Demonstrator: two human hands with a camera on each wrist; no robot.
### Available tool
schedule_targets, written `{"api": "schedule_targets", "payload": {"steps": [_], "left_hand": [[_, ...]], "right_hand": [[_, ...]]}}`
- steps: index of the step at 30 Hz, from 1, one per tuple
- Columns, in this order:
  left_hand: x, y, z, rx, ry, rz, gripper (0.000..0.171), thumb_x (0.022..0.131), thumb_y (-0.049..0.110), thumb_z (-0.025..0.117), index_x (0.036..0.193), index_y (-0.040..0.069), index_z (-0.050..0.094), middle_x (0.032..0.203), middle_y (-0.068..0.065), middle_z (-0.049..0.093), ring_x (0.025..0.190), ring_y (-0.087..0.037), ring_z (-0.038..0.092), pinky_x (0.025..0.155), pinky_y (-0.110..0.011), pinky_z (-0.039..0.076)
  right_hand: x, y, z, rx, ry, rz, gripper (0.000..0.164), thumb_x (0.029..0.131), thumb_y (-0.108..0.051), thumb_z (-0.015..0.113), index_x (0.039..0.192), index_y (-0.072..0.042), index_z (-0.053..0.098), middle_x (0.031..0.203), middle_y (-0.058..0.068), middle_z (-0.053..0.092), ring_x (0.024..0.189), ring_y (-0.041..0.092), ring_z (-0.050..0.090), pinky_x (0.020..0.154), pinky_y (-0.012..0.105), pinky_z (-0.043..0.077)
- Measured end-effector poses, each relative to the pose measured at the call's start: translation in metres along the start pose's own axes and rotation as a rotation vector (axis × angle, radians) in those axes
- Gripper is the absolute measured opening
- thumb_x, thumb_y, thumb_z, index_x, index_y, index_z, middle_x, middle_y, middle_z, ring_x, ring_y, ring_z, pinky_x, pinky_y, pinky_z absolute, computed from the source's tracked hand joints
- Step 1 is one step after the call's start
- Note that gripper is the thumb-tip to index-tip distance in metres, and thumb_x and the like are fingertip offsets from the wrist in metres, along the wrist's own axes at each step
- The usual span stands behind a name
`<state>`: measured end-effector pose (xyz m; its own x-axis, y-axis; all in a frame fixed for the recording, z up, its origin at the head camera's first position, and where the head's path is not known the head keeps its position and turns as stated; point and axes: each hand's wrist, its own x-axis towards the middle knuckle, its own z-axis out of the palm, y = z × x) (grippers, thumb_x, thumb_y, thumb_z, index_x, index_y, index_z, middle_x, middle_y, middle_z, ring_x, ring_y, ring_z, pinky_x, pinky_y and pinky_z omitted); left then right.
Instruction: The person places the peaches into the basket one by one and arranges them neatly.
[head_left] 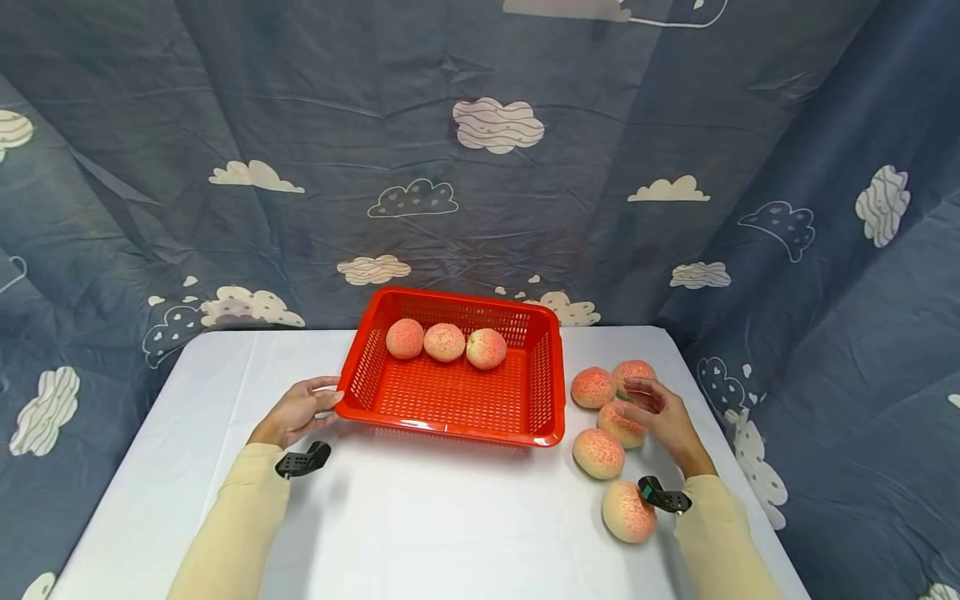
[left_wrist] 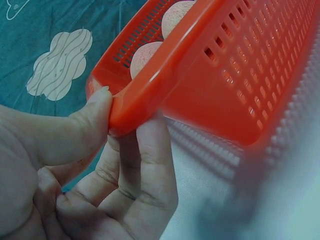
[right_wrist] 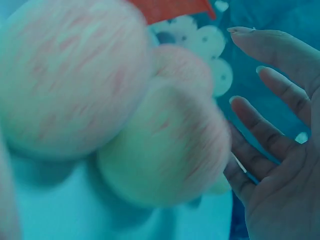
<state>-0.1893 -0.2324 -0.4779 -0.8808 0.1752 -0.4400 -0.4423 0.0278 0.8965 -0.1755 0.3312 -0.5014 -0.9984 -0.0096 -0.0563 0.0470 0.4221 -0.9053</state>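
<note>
A red plastic basket [head_left: 450,425] with slotted walls stands on the table, three peaches lined up along its back side, one of them the middle peach [head_left: 444,342]. My left hand [head_left: 303,410] pinches the basket's left front corner; in the left wrist view the thumb [left_wrist: 85,125] lies on the rim and fingers curl beneath it. To the right of the basket lie several loose peaches. Over them my right hand [head_left: 663,417] reaches with spread fingers, close to a peach [head_left: 621,425]. In the right wrist view that hand [right_wrist: 280,165] holds nothing; whether a fingertip touches a peach is unclear.
A white cloth covers the table [head_left: 442,517]. Behind it hangs a dark blue curtain [head_left: 420,150] with cloud prints, which also runs along the right side. The nearest loose peach [head_left: 628,512] lies beside the right wrist's black strap camera [head_left: 663,495].
</note>
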Motion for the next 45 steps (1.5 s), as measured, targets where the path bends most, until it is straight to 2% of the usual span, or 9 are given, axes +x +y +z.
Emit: {"api": "schedule_targets", "payload": {"steps": [3, 7, 10, 15, 20, 24, 31, 37, 45], "left_hand": [[0.003, 0.0, 0.002, -0.001, 0.002, 0.0, 0.053, 0.098, 0.003, 0.052, 0.144, -0.009, 0.028, 0.106, -0.009, 0.064, 0.08, -0.01, 0.064, 0.072, -0.025, 0.054], [0.005, 0.0, 0.003, 0.004, 0.008, -0.007, 0.052, 0.098, 0.003, 0.052, 0.144, -0.009, 0.029, 0.117, -0.019, 0.061, 0.08, -0.011, 0.064, 0.071, -0.025, 0.054], [0.006, 0.0, 0.004, 0.013, 0.017, -0.014, 0.053, 0.098, 0.003, 0.052, 0.144, -0.008, 0.028, 0.124, -0.024, 0.056, 0.081, -0.011, 0.063, 0.071, -0.025, 0.054], [0.007, 0.0, 0.004, 0.018, 0.029, -0.021, 0.053, 0.098, 0.004, 0.052, 0.144, -0.008, 0.029, 0.126, -0.025, 0.055, 0.083, -0.011, 0.063, 0.073, -0.026, 0.054], [0.006, 0.002, 0.003, 0.012, 0.005, 0.002, 0.053, 0.098, 0.004, 0.052, 0.144, -0.009, 0.028, 0.111, -0.014, 0.063, 0.08, -0.01, 0.064, 0.072, -0.026, 0.054], [0.006, 0.003, 0.002, 0.005, -0.003, 0.013, 0.053, 0.098, 0.003, 0.052, 0.143, -0.01, 0.028, 0.102, -0.008, 0.065, 0.078, -0.009, 0.064, 0.069, -0.024, 0.054], [0.006, 0.001, 0.001, 0.011, 0.026, -0.013, 0.051, 0.099, 0.004, 0.051, 0.144, -0.008, 0.029, 0.113, -0.015, 0.062, 0.081, -0.01, 0.064, 0.071, -0.025, 0.054], [0.005, 0.0, 0.0, 0.003, 0.03, -0.009, 0.051, 0.099, 0.004, 0.051, 0.144, -0.008, 0.029, 0.113, -0.014, 0.062, 0.081, -0.01, 0.064, 0.07, -0.025, 0.054], [0.004, -0.002, -0.001, -0.006, 0.022, -0.012, 0.054, 0.098, 0.005, 0.053, 0.144, -0.008, 0.029, 0.101, -0.004, 0.065, 0.082, -0.011, 0.064, 0.073, -0.027, 0.054]], "right_hand": [[-0.006, 0.011, -0.003, -0.04, 0.012, 0.027, 0.062, 0.086, -0.018, 0.074, 0.137, 0.002, 0.044, 0.138, 0.023, 0.046, 0.126, 0.032, 0.044, 0.092, 0.013, 0.04], [-0.007, 0.02, -0.005, -0.047, -0.012, 0.063, 0.067, 0.085, -0.019, 0.076, 0.139, 0.002, 0.042, 0.141, 0.025, 0.043, 0.129, 0.036, 0.039, 0.105, 0.037, 0.035], [-0.006, 0.023, -0.006, -0.056, -0.05, 0.112, 0.071, 0.084, -0.02, 0.077, 0.141, 0.002, 0.04, 0.142, 0.026, 0.04, 0.129, 0.039, 0.037, 0.103, 0.051, 0.032], [-0.006, 0.029, -0.005, -0.103, -0.116, 0.198, 0.076, 0.082, -0.021, 0.078, 0.144, -0.002, 0.037, 0.144, 0.024, 0.035, 0.12, 0.037, 0.041, 0.087, 0.039, 0.041], [-0.007, 0.03, -0.003, -0.097, -0.132, 0.246, 0.078, 0.083, -0.022, 0.077, 0.145, -0.005, 0.034, 0.142, 0.024, 0.036, 0.118, 0.036, 0.042, 0.079, 0.033, 0.04], [-0.005, 0.029, -0.001, -0.112, -0.126, 0.261, 0.079, 0.083, -0.025, 0.077, 0.146, -0.005, 0.034, 0.141, 0.024, 0.037, 0.117, 0.037, 0.042, 0.079, 0.035, 0.041], [-0.003, 0.027, 0.0, -0.127, -0.101, 0.244, 0.079, 0.08, -0.025, 0.08, 0.144, -0.004, 0.037, 0.142, 0.024, 0.037, 0.119, 0.038, 0.042, 0.081, 0.036, 0.043], [-0.005, 0.026, -0.002, -0.114, -0.048, 0.257, 0.08, 0.081, -0.028, 0.078, 0.145, -0.006, 0.037, 0.139, 0.023, 0.04, 0.116, 0.034, 0.044, 0.08, 0.032, 0.043], [-0.009, 0.018, -0.009, -0.055, -0.026, 0.261, 0.079, 0.085, -0.026, 0.074, 0.148, -0.004, 0.031, 0.144, 0.024, 0.034, 0.125, 0.036, 0.039, 0.093, 0.041, 0.039]]}}
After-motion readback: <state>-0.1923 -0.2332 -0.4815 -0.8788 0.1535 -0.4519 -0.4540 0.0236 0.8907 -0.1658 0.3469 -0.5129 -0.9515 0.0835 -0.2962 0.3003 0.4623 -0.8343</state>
